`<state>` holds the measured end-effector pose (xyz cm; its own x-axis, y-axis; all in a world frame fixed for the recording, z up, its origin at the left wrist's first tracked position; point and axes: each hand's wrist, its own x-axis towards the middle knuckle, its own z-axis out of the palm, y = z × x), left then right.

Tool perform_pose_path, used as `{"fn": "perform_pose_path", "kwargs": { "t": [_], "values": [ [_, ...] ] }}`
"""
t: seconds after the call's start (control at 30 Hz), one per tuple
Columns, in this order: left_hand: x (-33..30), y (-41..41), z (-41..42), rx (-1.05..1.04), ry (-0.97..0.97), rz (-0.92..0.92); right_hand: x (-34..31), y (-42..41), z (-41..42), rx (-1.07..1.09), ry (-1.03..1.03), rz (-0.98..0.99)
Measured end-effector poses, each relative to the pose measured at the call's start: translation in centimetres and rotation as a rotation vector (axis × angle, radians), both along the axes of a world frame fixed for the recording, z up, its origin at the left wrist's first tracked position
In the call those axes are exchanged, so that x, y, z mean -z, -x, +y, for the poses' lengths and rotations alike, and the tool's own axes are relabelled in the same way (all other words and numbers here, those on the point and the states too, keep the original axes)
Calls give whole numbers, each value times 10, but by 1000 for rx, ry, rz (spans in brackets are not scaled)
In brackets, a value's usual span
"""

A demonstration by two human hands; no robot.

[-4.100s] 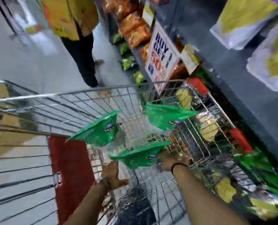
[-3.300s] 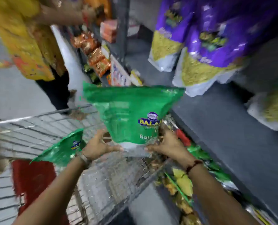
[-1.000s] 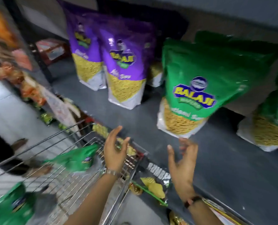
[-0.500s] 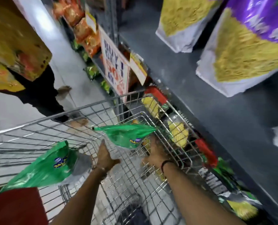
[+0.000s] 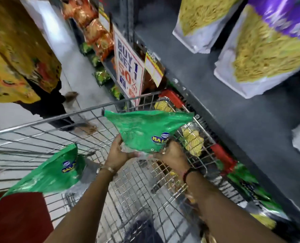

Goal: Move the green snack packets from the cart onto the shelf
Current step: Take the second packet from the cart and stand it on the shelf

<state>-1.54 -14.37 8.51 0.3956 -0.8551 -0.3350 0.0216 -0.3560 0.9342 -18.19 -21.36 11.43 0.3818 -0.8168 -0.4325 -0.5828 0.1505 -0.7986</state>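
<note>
A green snack packet (image 5: 145, 128) is held above the wire cart (image 5: 61, 118), its top tilted away from me. My left hand (image 5: 118, 154) grips its lower left corner and my right hand (image 5: 172, 154) grips its lower right corner. A second green snack packet (image 5: 52, 172) lies tilted in the cart at the left, apart from both hands. The dark grey shelf (image 5: 233, 109) runs along the right, above the cart's edge.
Purple-and-yellow snack bags (image 5: 261, 55) stand on the shelf at upper right. A "Buy 1 Get 1" sign (image 5: 128, 67) hangs at the shelf end. A person in yellow clothing (image 5: 17, 55) stands in the aisle beyond the cart. Lower shelves hold more packets (image 5: 251, 186).
Both hands have closed on the green packet and lifted it up out of the cart. Before that, a packet was set on the shelf and my view swung back down.
</note>
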Motion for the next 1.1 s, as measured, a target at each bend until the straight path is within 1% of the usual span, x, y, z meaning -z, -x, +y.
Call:
{"fn": "perform_pose_path", "kwargs": {
  "t": [0.13,0.2,0.3,0.37,0.47,0.57,0.67,0.8,0.87,0.9,1.0,1.1],
  "values": [
    [-88,26,11,66,147,-82,-79,40,31,91,182,-135],
    [-128,42,19,157,207,-129,-116,63,49,154,315,-198],
    [-186,83,34,277,269,-87,-166,110,77,221,491,-202],
    [-217,120,42,333,321,-104,-194,149,96,272,594,-222],
    [-244,179,43,403,413,-138,-220,208,122,355,656,-248],
    [-252,247,33,537,443,-160,-234,275,146,494,694,-229],
    [-254,317,22,687,484,-119,-238,339,161,639,695,-180],
    [-244,385,5,824,486,-143,-231,390,164,748,677,-147],
    [-236,408,-6,862,421,-178,-224,401,161,790,684,-146],
    [-231,416,-12,859,400,-181,-219,404,158,818,687,-170],
    [-220,430,-26,789,430,-206,-210,410,155,896,705,-280],
    [-215,437,-27,568,448,-206,-201,418,167,840,723,-282]
  ]
}}
